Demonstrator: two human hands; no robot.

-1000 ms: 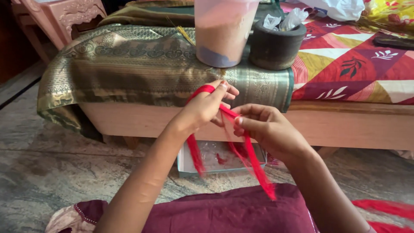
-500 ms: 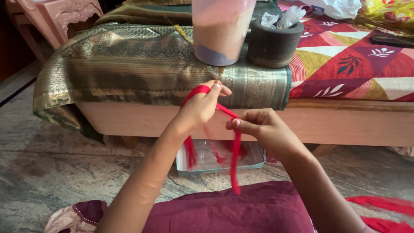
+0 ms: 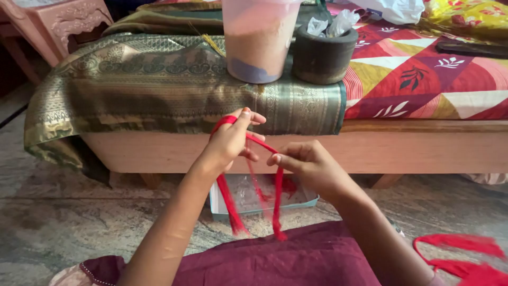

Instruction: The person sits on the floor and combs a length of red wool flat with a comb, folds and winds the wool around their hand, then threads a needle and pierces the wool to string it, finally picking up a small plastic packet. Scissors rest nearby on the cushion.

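Nearest the camera, a maroon garment (image 3: 275,262) covered the person's lap, and a second bunch of red ribbon (image 3: 465,257) lay on the stone floor (image 3: 69,222) off to the right. Above the lap, both forearms reached forward and met over a shallow clear tray (image 3: 264,198) that sat on the floor just in front of the bed.

The left hand (image 3: 230,140) was raised with its fingers partly spread, and a loop of red ribbon (image 3: 259,169) ran around the index finger and thumb. One tail of that ribbon hung down from the left wrist toward the lap. The right hand (image 3: 304,167) was held lower and just beside the left, its thumb and forefinger pinched closed on the ribbon where the strand crossed between the two hands; another tail dropped straight down from that pinch and ended close to the maroon cloth. The strand between the hands looked taut.

Behind the hands stood the wooden edge of a low bed (image 3: 413,151). A green and gold brocade cloth (image 3: 148,87) was draped over its left part, and a red patterned bedsheet (image 3: 423,79) covered the right. On the brocade stood a translucent plastic tub (image 3: 259,39) and, touching it on the right, a dark round pot (image 3: 324,55) holding crumpled clear wrappers. A pink carved chair (image 3: 63,21) stood at the far left.
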